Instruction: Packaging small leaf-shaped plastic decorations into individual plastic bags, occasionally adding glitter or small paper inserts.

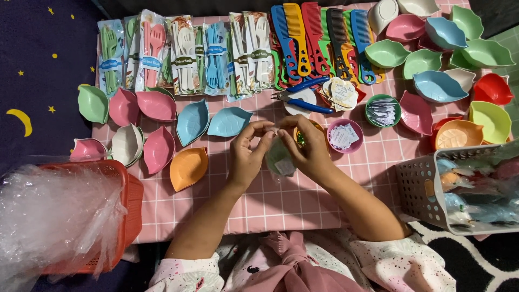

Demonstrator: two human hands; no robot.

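Green leaf dish [279,157] in clear wrap sits between both hands, raised just above the pink checked counter [270,203], near its middle. The left hand [247,154] pinches the wrap at the top with thumb and forefinger closed on the film; the right hand [309,151] curls round the far side, fingers closed on the bundle, with something gold and shiny [300,138] showing at its fingertips, too small to tell what. It looks light and stiff: thin moulded plastic, unlikely to break, but the film over it is slick and soft, so a grip on the film alone may slide. I judge the best hold is across the dish rim through the wrap, leaving the gathered top free. Nearby lie blue pliers [303,100], a small pink bowl [346,136] of paper slips, more leaf dishes [157,105] and a white basket [427,189] of wrapped ones.
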